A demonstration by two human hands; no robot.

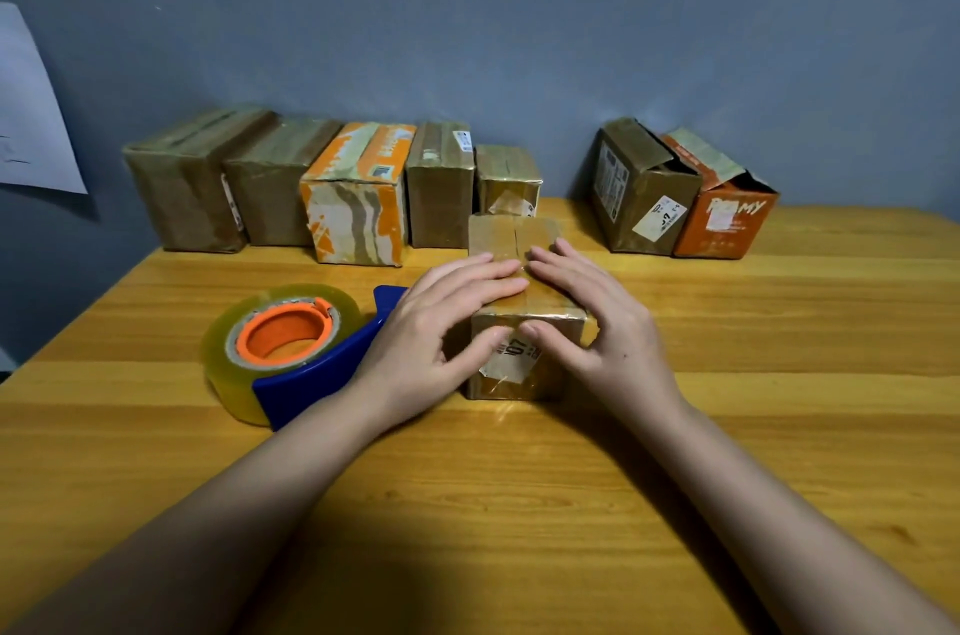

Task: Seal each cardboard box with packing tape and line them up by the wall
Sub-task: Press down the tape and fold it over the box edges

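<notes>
Box: the small cardboard box (524,307) sits mid-surface, ahead of the wall row.
Grip: your left hand (441,322) and right hand (597,322) press flat, fingers straight, clasping nothing.
Risk: uneven pressure may wrinkle the tape; the tape dispenser (301,348) crowds your left wrist.

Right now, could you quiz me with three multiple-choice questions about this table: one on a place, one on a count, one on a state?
1. The clear tape roll on its blue dispenser lies where?
A left of the small brown cardboard box being pressed
B on the boxes
C right of it

2. Boxes in the left row by the grey wall?
A three
B five
C eight

3. The orange cardboard box far right is:
A open-topped
B taped shut
C crushed flat

Answers: A, beside the left hand; B, five side by side; A, flaps stand up.
</notes>
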